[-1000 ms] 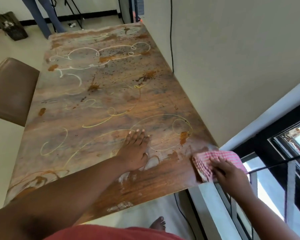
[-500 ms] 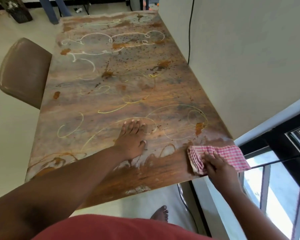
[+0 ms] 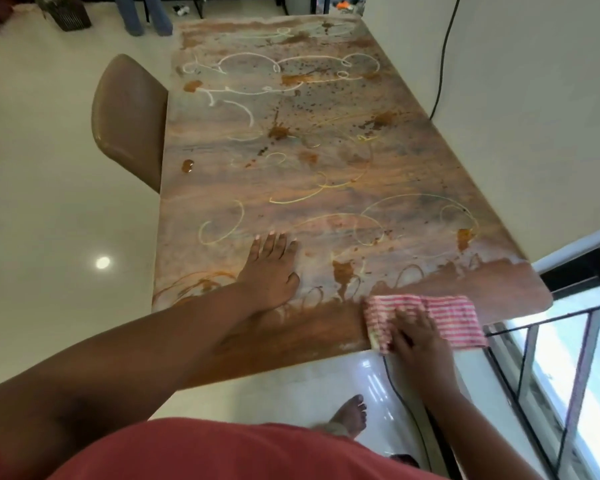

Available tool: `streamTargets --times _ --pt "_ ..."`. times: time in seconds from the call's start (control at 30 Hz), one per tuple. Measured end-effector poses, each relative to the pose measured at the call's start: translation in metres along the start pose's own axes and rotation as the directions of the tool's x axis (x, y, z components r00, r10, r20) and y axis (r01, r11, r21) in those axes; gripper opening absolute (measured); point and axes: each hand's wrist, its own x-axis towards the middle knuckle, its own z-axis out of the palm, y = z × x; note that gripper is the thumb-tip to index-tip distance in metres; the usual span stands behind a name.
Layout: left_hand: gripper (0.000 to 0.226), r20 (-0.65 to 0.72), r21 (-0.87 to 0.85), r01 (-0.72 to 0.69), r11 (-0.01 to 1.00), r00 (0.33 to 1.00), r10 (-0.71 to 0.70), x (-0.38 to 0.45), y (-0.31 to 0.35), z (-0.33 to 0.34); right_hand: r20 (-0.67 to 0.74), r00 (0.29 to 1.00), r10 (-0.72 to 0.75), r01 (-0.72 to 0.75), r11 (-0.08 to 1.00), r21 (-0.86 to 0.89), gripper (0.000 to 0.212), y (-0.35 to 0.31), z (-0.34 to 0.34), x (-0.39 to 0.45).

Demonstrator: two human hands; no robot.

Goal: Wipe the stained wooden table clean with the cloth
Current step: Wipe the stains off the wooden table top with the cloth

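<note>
The long wooden table (image 3: 326, 174) runs away from me, covered with white and yellow squiggles, brown blotches and dark specks. A strip along its near edge shows bare, cleaner wood. The red-and-white checked cloth (image 3: 444, 317) lies folded on the near right corner, partly over the edge. My right hand (image 3: 418, 336) presses down on the cloth with fingers spread over it. My left hand (image 3: 269, 271) rests flat on the tabletop to the left, fingers together, holding nothing.
A brown padded chair (image 3: 129, 116) stands at the table's left side. A white wall (image 3: 534, 116) with a black cable borders the right side. A window frame (image 3: 568, 341) is at the near right. A person's legs and a dark basket (image 3: 66, 12) stand beyond the far end.
My right hand has dragged the cloth leftward along the near edge, away from the right corner. My left hand stays planted. The camera view has shifted right and tilted.
</note>
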Motion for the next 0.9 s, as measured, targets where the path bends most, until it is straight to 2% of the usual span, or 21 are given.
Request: streamTargets --times 0.1,0.2,0.3,0.4,0.47,0.53,0.6,0.67,0.73,0.9 --pt "0.068 0.0 -0.014 0.001 1.0 1.0 -0.001 -0.012 -0.013 0.006 0.068 0.983 -0.17 0.168 0.985 0.042 0.019 -0.064 0.047 -0.026" --pt "0.069 -0.001 -0.006 -0.039 0.999 0.999 0.039 -0.023 -0.024 0.01 0.144 0.948 -0.283 0.269 0.957 0.109 0.02 -0.084 0.062 -0.048" --pt "0.068 -0.034 0.0 -0.016 1.0 0.999 0.016 -0.032 -0.044 0.008 0.243 0.94 -0.238 0.227 0.971 0.073 0.024 -0.059 0.032 -0.04" --pt "0.066 -0.062 -0.054 0.038 0.998 0.997 -0.041 -0.043 -0.067 0.007 0.179 0.981 -0.075 0.063 0.995 0.072 0.025 -0.036 -0.01 -0.017" --pt "0.066 -0.092 -0.105 0.077 0.991 0.992 -0.087 -0.052 -0.085 0.005 0.134 0.991 -0.006 0.003 1.0 0.016 0.021 -0.041 -0.017 -0.004" --pt "0.066 -0.125 -0.148 0.127 0.981 0.981 -0.146 -0.061 -0.103 0.004 0.149 0.988 -0.041 0.044 0.999 -0.017 0.014 -0.059 -0.003 -0.001" --pt "0.066 -0.136 -0.159 0.192 0.968 0.967 -0.214 -0.072 -0.12 0.003 0.199 0.968 -0.152 0.155 0.988 0.004 0.014 -0.091 0.025 -0.012" --pt "0.065 -0.138 -0.129 0.237 0.963 0.957 -0.254 -0.084 -0.133 0.004 0.275 0.908 -0.316 0.316 0.948 0.046 0.019 -0.132 0.06 -0.028" --pt "0.062 -0.166 -0.07 0.246 0.967 0.953 -0.255 -0.098 -0.145 0.007 0.355 0.803 -0.479 0.473 0.874 0.11 0.02 -0.178 0.095 -0.042" --pt "0.059 -0.188 -0.075 0.293 0.953 0.935 -0.302 -0.135 -0.17 0.024 0.488 0.614 -0.62 0.663 0.741 0.108 0.03 -0.252 0.134 -0.047"
